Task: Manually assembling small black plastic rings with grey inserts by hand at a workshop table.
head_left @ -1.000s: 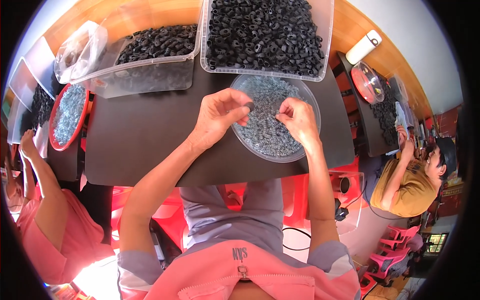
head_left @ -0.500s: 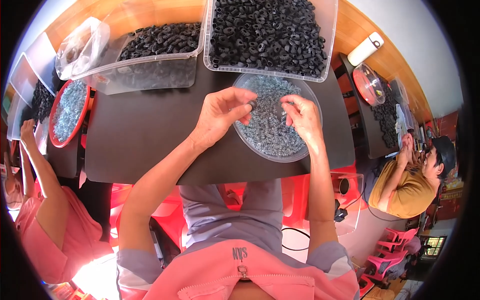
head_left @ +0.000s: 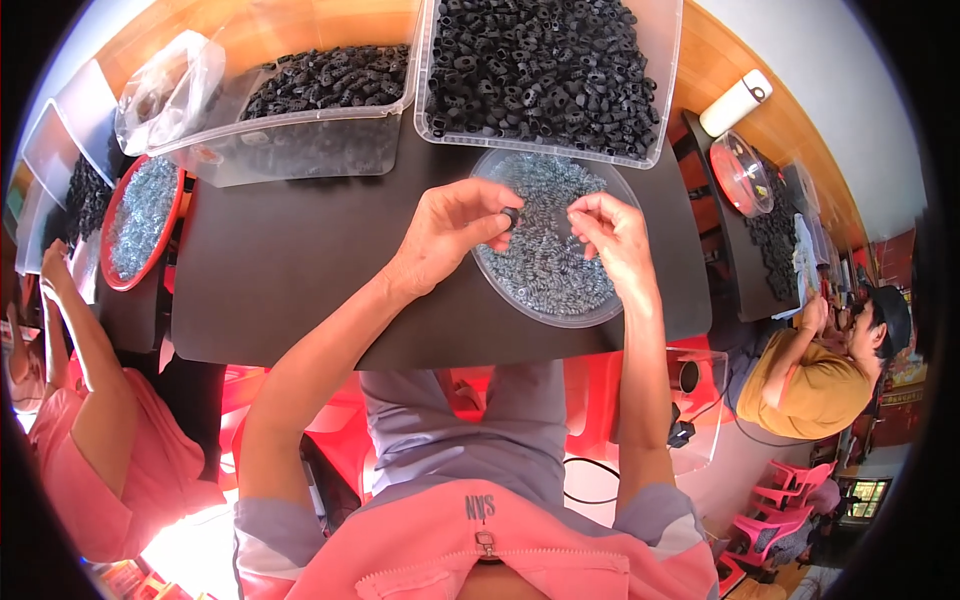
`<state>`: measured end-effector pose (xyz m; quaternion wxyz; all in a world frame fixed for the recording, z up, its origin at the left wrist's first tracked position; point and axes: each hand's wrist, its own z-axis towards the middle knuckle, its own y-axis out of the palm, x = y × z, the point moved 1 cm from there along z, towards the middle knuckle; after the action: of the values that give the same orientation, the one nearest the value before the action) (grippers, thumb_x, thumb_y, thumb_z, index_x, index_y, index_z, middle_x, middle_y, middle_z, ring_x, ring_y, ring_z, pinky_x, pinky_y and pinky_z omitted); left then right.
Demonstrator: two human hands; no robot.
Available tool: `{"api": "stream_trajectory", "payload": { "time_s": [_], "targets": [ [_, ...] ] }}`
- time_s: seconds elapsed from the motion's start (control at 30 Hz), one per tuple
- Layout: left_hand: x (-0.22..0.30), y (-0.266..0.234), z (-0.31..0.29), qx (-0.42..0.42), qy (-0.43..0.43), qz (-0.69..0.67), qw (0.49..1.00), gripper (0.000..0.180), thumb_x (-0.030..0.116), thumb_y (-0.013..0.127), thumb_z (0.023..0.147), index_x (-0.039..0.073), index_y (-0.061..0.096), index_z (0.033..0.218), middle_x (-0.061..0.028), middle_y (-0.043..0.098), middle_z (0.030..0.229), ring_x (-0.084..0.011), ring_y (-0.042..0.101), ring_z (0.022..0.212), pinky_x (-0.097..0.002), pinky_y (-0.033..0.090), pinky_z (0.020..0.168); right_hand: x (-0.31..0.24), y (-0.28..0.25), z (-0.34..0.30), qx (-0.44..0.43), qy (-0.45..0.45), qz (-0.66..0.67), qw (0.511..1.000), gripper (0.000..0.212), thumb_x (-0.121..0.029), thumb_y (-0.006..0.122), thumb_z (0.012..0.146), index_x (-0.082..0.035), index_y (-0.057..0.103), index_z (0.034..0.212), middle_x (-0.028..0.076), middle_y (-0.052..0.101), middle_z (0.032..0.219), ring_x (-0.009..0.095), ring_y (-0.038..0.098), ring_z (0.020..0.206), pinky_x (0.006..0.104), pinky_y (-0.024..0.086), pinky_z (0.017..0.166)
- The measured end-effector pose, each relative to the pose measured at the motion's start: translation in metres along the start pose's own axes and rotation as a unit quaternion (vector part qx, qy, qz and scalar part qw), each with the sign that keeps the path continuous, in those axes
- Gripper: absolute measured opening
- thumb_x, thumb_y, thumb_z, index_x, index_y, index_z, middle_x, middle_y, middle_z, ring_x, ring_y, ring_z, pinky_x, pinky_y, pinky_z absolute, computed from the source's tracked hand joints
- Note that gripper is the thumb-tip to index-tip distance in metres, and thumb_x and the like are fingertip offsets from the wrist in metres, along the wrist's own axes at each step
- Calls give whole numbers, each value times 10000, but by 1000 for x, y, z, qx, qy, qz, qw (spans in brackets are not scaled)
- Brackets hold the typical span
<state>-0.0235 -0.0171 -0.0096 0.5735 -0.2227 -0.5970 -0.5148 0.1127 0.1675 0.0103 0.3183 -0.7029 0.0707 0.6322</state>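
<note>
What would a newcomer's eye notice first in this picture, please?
Probably the clear tub heaped with black parts, at the top centre. Just below it, a round bowl of pale, spring-like pieces stands on the dark table, with both hands above it: the left hand pinches a small black piece, opposite the right hand. A red bowl also stands out at the far left.
</note>
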Motion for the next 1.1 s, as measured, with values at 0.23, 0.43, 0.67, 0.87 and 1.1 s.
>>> {"api": "stream_trajectory", "payload": {
  "time_s": [0.23, 0.43, 0.67, 0.87, 1.1],
  "targets": [
    [2, 2, 1, -5, -1, -53, 999, 239, 4, 587, 868, 29, 561, 1104, -65, 621, 929, -151, 642, 835, -280, 549, 760, -22, 20, -23, -22, -72, 135, 988, 114, -42, 640, 845, 28, 650, 935, 59, 624, 853, 85, 591, 754, 246, 558, 626],
    [9, 2, 1, 7, -42, -71, 997, 193, 3, 616, 851, 22, 614, 1043, -68, 634, 946, -139, 637, 855, -273, 543, 760, -37, 40, -32, 19, -141, 88, 986, 80, -30, 645, 842, -5, 654, 917, 42, 582, 879, 92, 595, 772, 225, 535, 634],
    [-3, 1, -3, 4, 1, -58, 998, 192, -43, 658, 798, -6, 638, 986, -55, 652, 957, -116, 608, 894, -254, 489, 831, -42, 54, -33, 75, -220, 9, 973, 125, 29, 690, 770, -13, 643, 878, 46, 606, 822, 114, 616, 734, 238, 525, 622],
    [0, 4, -3, -29, -13, -31, 999, 178, -60, 642, 806, -26, 598, 976, -78, 642, 922, -150, 645, 872, -262, 526, 791, -44, 46, -32, 34, -148, 51, 987, 122, 37, 706, 749, 1, 628, 835, 57, 615, 806, 116, 628, 730, 241, 541, 605],
    [4, 5, -3, -8, -30, -31, 999, 150, -53, 619, 829, -44, 604, 977, -99, 637, 938, -172, 652, 857, -287, 548, 772, -56, 51, -33, 48, -260, -54, 963, 122, 49, 691, 757, 8, 652, 865, 84, 617, 787, 155, 642, 694, 248, 540, 594]
  ]
}}
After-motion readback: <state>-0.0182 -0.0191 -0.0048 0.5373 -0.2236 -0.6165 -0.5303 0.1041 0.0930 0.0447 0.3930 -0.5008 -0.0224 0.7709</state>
